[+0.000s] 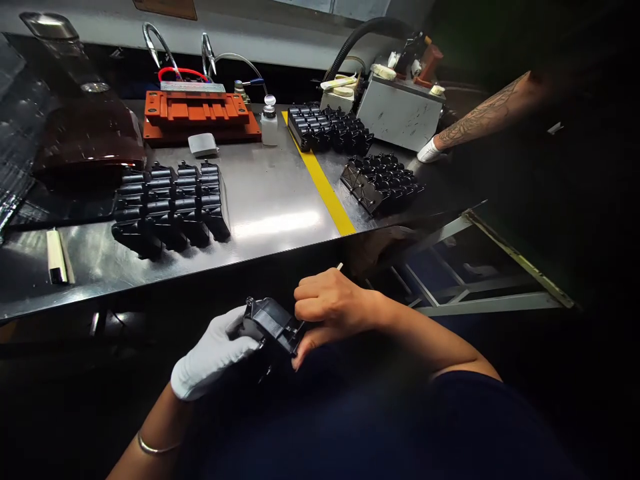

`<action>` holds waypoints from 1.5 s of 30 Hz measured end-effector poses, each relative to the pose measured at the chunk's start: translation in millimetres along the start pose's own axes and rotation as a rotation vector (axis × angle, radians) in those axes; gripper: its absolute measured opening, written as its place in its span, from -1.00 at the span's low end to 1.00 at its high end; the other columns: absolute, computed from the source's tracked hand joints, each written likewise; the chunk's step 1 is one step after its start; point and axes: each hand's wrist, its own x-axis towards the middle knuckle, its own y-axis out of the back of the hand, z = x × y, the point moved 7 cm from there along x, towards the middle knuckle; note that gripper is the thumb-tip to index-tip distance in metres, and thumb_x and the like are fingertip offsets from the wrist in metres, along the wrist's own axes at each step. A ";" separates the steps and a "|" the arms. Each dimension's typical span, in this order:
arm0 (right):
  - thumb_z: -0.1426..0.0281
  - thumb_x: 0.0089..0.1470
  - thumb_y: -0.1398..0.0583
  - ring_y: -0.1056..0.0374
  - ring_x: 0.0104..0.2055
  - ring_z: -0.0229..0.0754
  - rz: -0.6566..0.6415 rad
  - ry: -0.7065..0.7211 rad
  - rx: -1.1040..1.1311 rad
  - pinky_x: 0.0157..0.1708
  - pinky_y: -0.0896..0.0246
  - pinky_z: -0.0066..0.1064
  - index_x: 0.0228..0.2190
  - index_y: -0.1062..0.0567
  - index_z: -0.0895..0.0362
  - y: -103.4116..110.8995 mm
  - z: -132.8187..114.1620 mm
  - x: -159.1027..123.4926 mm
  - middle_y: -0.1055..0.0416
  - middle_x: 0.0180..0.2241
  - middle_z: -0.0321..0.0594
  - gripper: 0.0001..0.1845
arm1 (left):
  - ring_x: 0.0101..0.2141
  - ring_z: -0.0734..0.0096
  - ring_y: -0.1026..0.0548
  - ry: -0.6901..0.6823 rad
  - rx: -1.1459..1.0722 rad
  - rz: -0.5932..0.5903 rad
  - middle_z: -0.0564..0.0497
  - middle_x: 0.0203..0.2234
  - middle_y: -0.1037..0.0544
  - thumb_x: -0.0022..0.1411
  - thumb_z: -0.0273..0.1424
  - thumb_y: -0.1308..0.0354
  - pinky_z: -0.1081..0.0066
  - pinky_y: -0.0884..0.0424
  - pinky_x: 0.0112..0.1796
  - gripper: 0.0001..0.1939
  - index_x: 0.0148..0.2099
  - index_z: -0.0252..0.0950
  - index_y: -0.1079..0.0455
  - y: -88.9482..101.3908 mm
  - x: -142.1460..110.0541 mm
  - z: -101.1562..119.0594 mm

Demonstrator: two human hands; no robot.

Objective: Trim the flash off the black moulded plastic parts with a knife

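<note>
In front of my body, my left hand (217, 350), in a white glove, is closed around a black molded plastic part (273, 320). The part is box-like and tilted, with a curved face and small lugs. My bare right hand (333, 303) is curled into a fist at the part's right edge, its thumb reaching down beside that edge. A pale tip (340, 267) of a slim stick-like tool pokes out behind the knuckles. The rest of this tool is hidden in the fist, and I cannot see whether its other end touches the part.
On the metal bench (270, 220) stand rows of black parts (173, 207), with more rows (330, 127) past a yellow stripe (325, 190). An orange fixture (200, 117), a pump bottle (269, 123) and a white-handled object (57, 257) lie around. A co-worker's arm (480, 113) reaches in at right, above a metal frame (520, 260).
</note>
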 end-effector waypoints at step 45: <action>0.24 -0.11 -0.32 -0.22 -0.50 -0.36 -0.149 -0.918 0.701 -0.48 -0.09 -0.53 -0.37 -0.56 0.19 -77.8 37.7 -53.8 -0.39 -0.54 -0.33 -0.72 | -0.12 0.15 -0.53 -0.237 0.566 0.200 -0.05 -0.14 -0.59 0.03 -0.27 -0.30 0.19 -0.43 -0.03 -0.58 -0.02 -0.21 -0.48 4.8 5.3 28.8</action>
